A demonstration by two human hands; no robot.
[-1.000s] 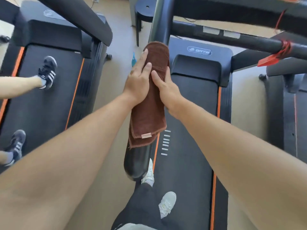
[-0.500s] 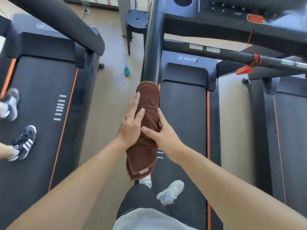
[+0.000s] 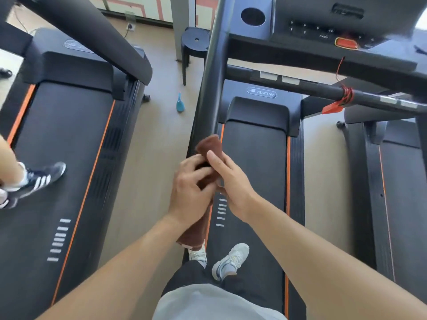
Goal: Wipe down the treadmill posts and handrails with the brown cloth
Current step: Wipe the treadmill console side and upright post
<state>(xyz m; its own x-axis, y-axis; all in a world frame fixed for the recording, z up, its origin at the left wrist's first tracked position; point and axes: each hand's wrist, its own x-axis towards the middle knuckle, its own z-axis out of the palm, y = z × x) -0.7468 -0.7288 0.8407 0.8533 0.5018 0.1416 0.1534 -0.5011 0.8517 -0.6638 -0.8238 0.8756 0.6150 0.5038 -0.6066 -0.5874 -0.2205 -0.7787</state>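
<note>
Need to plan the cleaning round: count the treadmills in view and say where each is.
3. One at left with another person's feet on it, the middle one the person stands on, and one at right, partly cut off. More may lie outside the frame.

Both forearms bare, no sleeves, no watch or rings visible on left hand [image 3: 190, 190] or right hand [image 3: 233, 185]. Light grey fabric top [image 3: 215, 303] at bottom of view, black trousers [image 3: 184, 276] below it. Pale grey-white lace-up trainers [image 3: 230, 259], low-cut; left one mostly hidden, laces visible.
</note>
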